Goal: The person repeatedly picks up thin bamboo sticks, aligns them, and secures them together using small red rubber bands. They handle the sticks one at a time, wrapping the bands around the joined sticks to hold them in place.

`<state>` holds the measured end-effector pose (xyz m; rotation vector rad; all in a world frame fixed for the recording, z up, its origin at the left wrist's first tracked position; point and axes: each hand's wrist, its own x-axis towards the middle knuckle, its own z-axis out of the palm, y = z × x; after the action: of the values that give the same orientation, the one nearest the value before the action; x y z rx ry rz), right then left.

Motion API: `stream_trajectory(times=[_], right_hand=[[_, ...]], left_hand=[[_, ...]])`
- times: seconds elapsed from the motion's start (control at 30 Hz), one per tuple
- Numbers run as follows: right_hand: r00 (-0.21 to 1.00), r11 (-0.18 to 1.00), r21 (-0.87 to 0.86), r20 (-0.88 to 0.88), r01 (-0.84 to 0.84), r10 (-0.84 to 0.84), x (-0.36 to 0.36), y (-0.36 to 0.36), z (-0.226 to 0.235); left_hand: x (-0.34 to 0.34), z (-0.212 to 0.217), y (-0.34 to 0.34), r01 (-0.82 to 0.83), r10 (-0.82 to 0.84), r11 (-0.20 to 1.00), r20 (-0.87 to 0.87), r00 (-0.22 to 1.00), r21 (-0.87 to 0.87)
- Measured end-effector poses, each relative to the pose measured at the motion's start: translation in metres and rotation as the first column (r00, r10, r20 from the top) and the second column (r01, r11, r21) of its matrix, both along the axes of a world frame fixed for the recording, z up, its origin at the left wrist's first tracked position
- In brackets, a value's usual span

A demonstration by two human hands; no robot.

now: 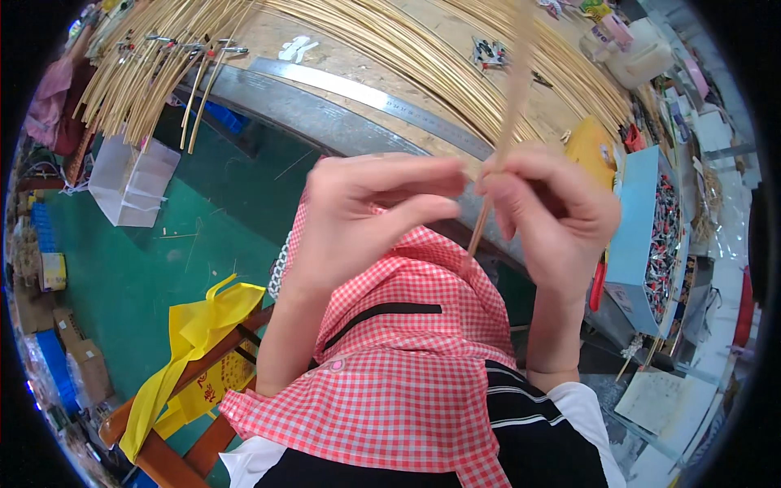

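Observation:
A thin bamboo stick [480, 224] stands nearly upright in front of my chest, its upper part blurred by motion. My right hand [565, 220] pinches it between thumb and fingers. Just to the left of the stick, my left hand [346, 215] is raised with thumb and forefinger apart, and nothing shows between them. Below both hands lies the red-and-white checked apron [399, 390] I wear. A steel ruler [366, 92] lies along the near edge of the workbench [325, 122], beyond my hands.
Long bamboo strips [390, 49] cover the bench, and a bundle with clamps [163, 77] overhangs its left end. On the right stands a light-blue box [634, 211] filled with small clips. A yellow bag [199, 333] hangs over a wooden chair [146, 447] at lower left.

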<state>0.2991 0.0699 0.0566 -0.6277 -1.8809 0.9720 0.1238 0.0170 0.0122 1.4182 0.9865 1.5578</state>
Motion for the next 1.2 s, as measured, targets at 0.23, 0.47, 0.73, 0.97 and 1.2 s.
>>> stream_trajectory(times=[0.23,0.47,0.73,0.97,1.2], right_hand=[[0.926,0.949,0.130,-0.291,0.288,-0.241,0.000,-0.002,0.022],[0.947,0.954,0.108,-0.198,0.279,-0.255,0.009,-0.003,0.008],[0.964,0.964,0.078,-0.108,0.253,-0.244,0.013,-0.008,-0.008],[0.941,0.948,0.031,-0.139,0.316,-0.309,0.007,-0.008,-0.004],[0.951,0.930,-0.306,-0.163,0.205,-0.263,-0.004,-0.007,-0.021]], left_hand=[[0.025,0.038,0.038,-0.020,0.138,0.913,-0.263,0.955,0.406],[0.030,0.020,0.043,-0.029,0.163,0.910,-0.292,0.942,0.415],[0.026,0.000,0.035,-0.004,0.159,0.931,-0.398,0.903,0.364],[0.041,0.003,0.010,-0.029,0.028,0.999,-0.017,0.999,-0.045],[0.035,-0.003,0.001,-0.278,0.462,0.877,-0.524,0.716,0.393]])
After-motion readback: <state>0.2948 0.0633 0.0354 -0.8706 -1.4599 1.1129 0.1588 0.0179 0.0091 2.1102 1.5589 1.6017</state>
